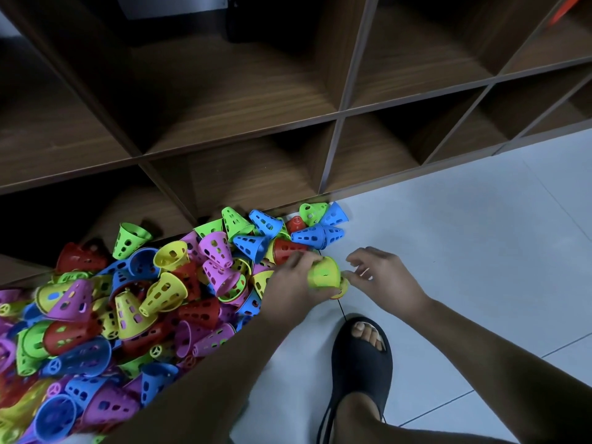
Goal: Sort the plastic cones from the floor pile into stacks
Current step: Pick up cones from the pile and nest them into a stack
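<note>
Cones, perforated plastic, five colours: one pile on tiled floor against wooden cubby shelf; too tangled to count, cut off at the left and bottom edges. One yellow-green cone at the pile's right edge, left hand curled around it. Right hand, fingers loosely spread, tips at its narrow end; blurred, pinch cannot be told. One black slipper.
</note>
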{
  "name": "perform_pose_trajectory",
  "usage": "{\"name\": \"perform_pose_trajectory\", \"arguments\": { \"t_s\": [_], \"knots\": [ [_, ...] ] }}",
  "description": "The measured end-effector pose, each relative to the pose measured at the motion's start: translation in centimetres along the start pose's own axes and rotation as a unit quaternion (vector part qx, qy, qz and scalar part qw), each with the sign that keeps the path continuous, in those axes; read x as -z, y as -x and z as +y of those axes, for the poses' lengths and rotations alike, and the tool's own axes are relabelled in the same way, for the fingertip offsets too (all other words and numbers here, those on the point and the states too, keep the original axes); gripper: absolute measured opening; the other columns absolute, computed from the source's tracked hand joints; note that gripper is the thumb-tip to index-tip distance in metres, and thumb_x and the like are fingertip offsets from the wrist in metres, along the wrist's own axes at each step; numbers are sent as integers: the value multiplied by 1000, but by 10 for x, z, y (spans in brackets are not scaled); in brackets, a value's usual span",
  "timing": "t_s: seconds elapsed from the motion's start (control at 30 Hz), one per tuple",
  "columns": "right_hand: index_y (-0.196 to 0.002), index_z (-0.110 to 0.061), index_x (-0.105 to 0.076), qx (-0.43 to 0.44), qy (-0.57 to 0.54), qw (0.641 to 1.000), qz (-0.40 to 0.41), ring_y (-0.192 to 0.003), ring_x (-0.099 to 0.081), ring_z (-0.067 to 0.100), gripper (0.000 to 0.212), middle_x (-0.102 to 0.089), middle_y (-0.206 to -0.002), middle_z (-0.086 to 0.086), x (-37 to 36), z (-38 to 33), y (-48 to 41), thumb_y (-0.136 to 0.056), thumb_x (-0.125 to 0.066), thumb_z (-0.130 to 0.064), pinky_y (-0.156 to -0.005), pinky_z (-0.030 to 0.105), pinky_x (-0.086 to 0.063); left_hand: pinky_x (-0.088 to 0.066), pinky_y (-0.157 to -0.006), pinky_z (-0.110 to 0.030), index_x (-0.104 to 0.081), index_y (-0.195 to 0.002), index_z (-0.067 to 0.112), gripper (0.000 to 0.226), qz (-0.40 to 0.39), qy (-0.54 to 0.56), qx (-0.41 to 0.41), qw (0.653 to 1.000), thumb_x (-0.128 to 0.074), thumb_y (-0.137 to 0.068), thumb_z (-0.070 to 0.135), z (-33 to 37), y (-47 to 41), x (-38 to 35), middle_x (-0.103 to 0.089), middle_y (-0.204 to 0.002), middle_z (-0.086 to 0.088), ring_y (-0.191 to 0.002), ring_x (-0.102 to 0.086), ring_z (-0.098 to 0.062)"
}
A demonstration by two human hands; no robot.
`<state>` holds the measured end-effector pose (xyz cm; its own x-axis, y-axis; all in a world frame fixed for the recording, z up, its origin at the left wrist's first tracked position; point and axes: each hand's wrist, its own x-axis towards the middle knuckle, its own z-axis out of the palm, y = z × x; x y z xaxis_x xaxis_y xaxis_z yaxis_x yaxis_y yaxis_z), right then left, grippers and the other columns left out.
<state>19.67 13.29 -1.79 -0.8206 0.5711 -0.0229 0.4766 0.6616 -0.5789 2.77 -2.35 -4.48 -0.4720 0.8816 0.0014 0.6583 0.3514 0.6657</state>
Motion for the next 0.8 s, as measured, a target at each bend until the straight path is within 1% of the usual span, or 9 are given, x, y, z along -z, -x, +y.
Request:
{"name": "perform_pose_trajectory", "arguments": {
  "t_s": [0.07, 0.17, 0.23, 0.3, 0.4, 0.5, 0.63, 0.73, 0.8],
  "knots": [
    [-109, -20, -70, -28, -1, 999, -25, -78, -67, 10, 14, -69, -95, -7, -6, 6, 3, -96, -70, -21, -75, 37, -58, -57, -86, -43, -57, -123, 34, 63, -23, -4, 13, 1000, -79, -72, 62, 5, -5, -7, -59, -121, 8, -104, -63, -20],
    [-124, -18, -67, -85, 13, 995, -46, -93, -69, 15, 30, -74, -108, -1, -8, 12, 8, -98, -55, -7, -83, 31, -56, -54, -94, -53, -52, -121, 38, 54, -52, -25, 22, 998, -77, -75, 52, 15, -9, -13, -56, -123, 10, -110, -60, -21],
    [-129, -17, -64, -111, 28, 992, -45, -104, -69, 16, 39, -72, -116, 1, -8, 13, 9, -97, -49, -1, -87, 31, -55, -52, -98, -59, -48, -121, 40, 51, -69, -36, 28, 997, -74, -77, 48, 19, -8, -15, -56, -124, 8, -110, -62, -24],
    [-128, -18, -64, -112, 39, 992, -36, -104, -69, 17, 39, -71, -117, -1, -9, 13, 10, -96, -49, -2, -85, 33, -57, -52, -100, -61, -49, -124, 38, 50, -73, -39, 27, 996, -69, -79, 45, 18, -6, -15, -59, -123, 7, -106, -66, -26],
    [-125, -21, -64, -84, 45, 995, -29, -102, -68, 18, 35, -66, -117, -4, -12, 8, 8, -95, -55, -6, -80, 36, -57, -56, -92, -49, -60, -125, 26, 48, -60, -52, 6, 997, -72, -81, 41, 4, 2, -10, -64, -116, 1, -100, -66, -28],
    [-125, -21, -65, -40, 56, 998, -12, -106, -62, 15, 31, -63, -115, -6, -17, -3, 4, -95, -62, -12, -79, 35, -57, -58, -78, -38, -61, -127, 26, 44, -57, -64, 22, 996, -71, -85, 38, -19, 11, 2, -64, -118, 1, -99, -63, -23],
    [-117, -21, -67, 44, 84, 995, -13, -100, -57, 17, 26, -62, -107, -6, -34, -22, -2, -92, -67, -15, -76, 30, -53, -59, -75, -36, -58, -118, 33, 31, -54, -112, 54, 991, -69, -89, 38, -51, 17, 21, -60, -113, 5, -93, -64, -20],
    [-113, -19, -69, 85, 85, 992, -27, -95, -61, 19, 21, -63, -104, -3, -54, -37, -3, -92, -63, -15, -74, 30, -54, -59, -77, -38, -58, -124, 33, 39, -47, -132, 84, 987, -74, -89, 34, -64, 19, 34, -62, -117, 3, -98, -64, -22],
    [-110, -20, -68, 92, 74, 992, -44, -86, -63, 20, 20, -64, -101, -1, -69, -47, -1, -93, -56, -18, -71, 33, -55, -60, -81, -39, -58, -131, 32, 44, -51, -136, 95, 985, -73, -89, 29, -69, 20, 40, -63, -119, 2, -102, -64, -24]
  ]
}}
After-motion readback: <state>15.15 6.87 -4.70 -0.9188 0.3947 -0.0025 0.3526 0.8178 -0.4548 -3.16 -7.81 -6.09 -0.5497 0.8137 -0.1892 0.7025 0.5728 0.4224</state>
